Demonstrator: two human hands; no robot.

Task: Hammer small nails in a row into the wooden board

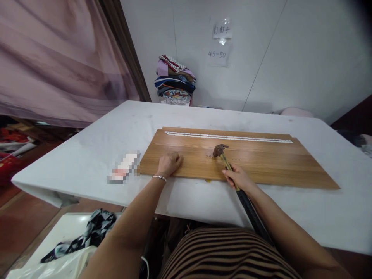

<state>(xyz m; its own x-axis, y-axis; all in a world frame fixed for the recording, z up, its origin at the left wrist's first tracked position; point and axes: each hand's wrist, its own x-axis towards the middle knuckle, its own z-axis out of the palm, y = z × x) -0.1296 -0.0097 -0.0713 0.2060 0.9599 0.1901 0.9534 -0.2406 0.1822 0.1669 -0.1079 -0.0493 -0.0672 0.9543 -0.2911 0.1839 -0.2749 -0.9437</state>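
Note:
A claw hammer (222,152) is in my right hand (236,176), gripped partway along its handle. The rusty head is over the middle of a wood-grain board (279,162); I cannot tell whether it touches the surface. Small dark nails or marks (236,159) run in a short row on either side of the hammer head. My left hand (170,162), with a bracelet at the wrist, rests on the board's left part. Its fingers are curled in, and whatever they may hold is hidden.
Two white printed strips (229,137) lie along the board's far side. The board lies on a white-covered table (95,143). A blurred-out item (124,167) is left of the board. Folded cloths (176,81) are stacked by the wall. A white stool or chair (72,224) stands lower left.

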